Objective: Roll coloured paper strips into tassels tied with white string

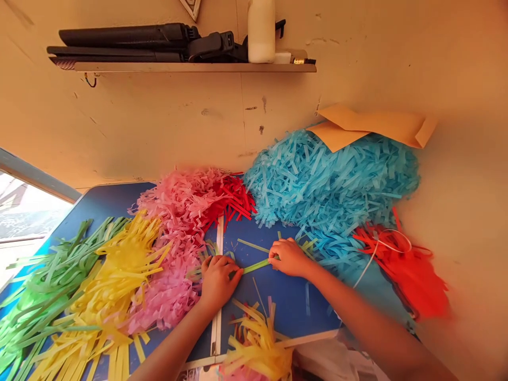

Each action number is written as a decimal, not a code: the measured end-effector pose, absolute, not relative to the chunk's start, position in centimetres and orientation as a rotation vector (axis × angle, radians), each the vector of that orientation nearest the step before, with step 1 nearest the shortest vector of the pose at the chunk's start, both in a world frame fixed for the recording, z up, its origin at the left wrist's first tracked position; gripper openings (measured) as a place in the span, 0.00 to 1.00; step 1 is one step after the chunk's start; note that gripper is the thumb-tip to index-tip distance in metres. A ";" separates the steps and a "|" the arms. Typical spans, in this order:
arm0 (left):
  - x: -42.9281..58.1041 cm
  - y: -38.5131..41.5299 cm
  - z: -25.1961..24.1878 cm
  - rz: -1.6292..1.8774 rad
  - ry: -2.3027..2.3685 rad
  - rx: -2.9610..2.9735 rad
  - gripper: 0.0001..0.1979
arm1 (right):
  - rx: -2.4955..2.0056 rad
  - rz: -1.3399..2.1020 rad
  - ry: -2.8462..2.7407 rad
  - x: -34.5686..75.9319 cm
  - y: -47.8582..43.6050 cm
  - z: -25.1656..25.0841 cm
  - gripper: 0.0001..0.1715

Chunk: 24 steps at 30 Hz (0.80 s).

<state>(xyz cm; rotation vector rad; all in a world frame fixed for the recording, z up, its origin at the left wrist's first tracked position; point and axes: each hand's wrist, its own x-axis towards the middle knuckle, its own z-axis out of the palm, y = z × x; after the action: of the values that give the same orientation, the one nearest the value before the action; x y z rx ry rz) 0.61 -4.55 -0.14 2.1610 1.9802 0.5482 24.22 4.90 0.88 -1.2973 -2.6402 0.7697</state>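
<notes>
A narrow green paper strip (256, 266) stretches between my two hands, low over the blue table (278, 304). My left hand (220, 278) has its fingers closed on the strip's left end. At the right end, my right hand (289, 257) pinches the same strip between thumb and fingers. A few loose green and yellowish strips lie on the table around my right hand. Just left of my left hand is a heap of pink shredded paper (174, 259). Yellow strips (257, 344) with some pink are bunched at the table's near edge, below my hands.
Blue shredded paper (333, 180) is piled at the back right under orange paper sheets (373, 124). Red strips (420, 275) with a white cord lie at the right. Yellow (115, 270) and green strips (59, 280) cover the left. A wall shelf (190, 67) holds black items and a white bottle.
</notes>
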 end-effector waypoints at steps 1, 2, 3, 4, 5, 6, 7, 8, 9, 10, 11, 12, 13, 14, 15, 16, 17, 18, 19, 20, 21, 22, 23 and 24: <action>0.6 -4.4 -0.2 0.538 1.972 2.165 0.11 | -1.314 0.774 -2.643 24.1 5.0 0.9 0.11; 0.5 -4.3 -0.2 0.526 1.963 2.169 0.10 | -1.333 0.778 -2.644 24.0 5.2 1.0 0.11; 0.4 -4.2 -0.1 0.513 1.955 2.173 0.10 | -1.351 0.782 -2.645 23.8 5.3 1.0 0.11; 0.4 -4.1 -0.1 0.501 1.948 2.177 0.09 | -1.369 0.787 -2.644 23.7 5.4 0.9 0.11; 0.4 -4.1 0.0 0.488 1.943 2.181 0.09 | -1.387 0.792 -2.642 23.5 5.5 0.9 0.11; 0.4 -4.0 0.2 0.476 1.938 2.186 0.09 | -1.403 0.796 -2.637 23.4 5.6 0.8 0.11; 0.4 -4.0 0.3 0.464 1.932 2.193 0.09 | -1.420 0.800 -2.631 23.3 5.8 0.7 0.12; 0.5 -4.0 0.4 0.454 1.928 2.201 0.08 | -1.436 0.801 -2.626 23.2 5.9 0.6 0.12; 0.6 -4.1 0.5 0.451 1.926 2.204 0.07 | -1.455 0.800 -2.621 23.2 6.0 0.5 0.12; 0.7 -4.2 0.6 0.451 1.924 2.215 0.05 | -1.474 0.795 -2.617 23.2 6.1 0.5 0.11; 0.8 -4.3 0.7 0.453 1.912 2.250 0.04 | -1.494 0.783 -2.615 23.3 6.2 0.6 0.09; 0.9 -4.5 0.7 0.451 1.888 2.308 0.06 | -1.512 0.760 -2.615 23.4 6.2 0.7 0.06; 1.0 -4.6 0.6 0.440 1.847 2.389 0.08 | -1.528 0.722 -2.614 23.5 6.2 1.0 0.05; 1.1 -4.7 0.5 0.423 1.797 2.476 0.10 | -1.540 0.666 -2.614 23.6 6.0 1.2 0.05; 1.2 -4.8 0.3 0.407 1.750 2.553 0.11 | -1.544 0.598 -2.614 23.7 5.7 1.5 0.06; 1.2 -4.8 0.1 0.396 1.714 2.606 0.10 | -1.534 0.532 -2.621 23.8 5.4 1.8 0.06; 1.2 -4.8 0.0 0.398 1.694 2.627 0.09 | -1.481 0.474 -2.646 23.9 5.0 2.0 0.06; 1.1 -4.7 -0.1 0.409 1.682 2.631 0.09 | -1.371 0.424 -2.692 23.9 4.5 2.1 0.06; 0.9 -4.5 -0.2 0.422 1.669 2.631 0.08 | -1.216 0.381 -2.751 23.8 4.1 2.1 0.06; 0.8 -4.3 -0.2 0.435 1.652 2.632 0.08 | -1.040 0.333 -2.808 23.6 3.7 1.9 0.05; 0.6 -4.1 -0.1 0.442 1.627 2.641 0.08 | -0.868 0.270 -2.856 23.4 3.3 1.6 0.03; 0.4 -3.8 0.0 0.448 1.600 2.654 0.09 | -0.730 0.199 -2.889 23.1 3.1 1.3 0.04; 0.3 -3.6 0.1 0.451 1.573 2.669 0.09 | -0.647 0.129 -2.908 22.8 2.9 0.9 0.07; 0.2 -3.4 0.2 0.457 1.548 2.689 0.10 | -0.616 0.074 -2.918 22.5 2.9 0.5 0.11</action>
<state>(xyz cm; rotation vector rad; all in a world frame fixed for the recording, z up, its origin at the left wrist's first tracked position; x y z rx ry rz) 0.18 -3.44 0.17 2.6889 1.5477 0.4568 22.46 2.90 0.49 -0.6165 -2.9179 0.0740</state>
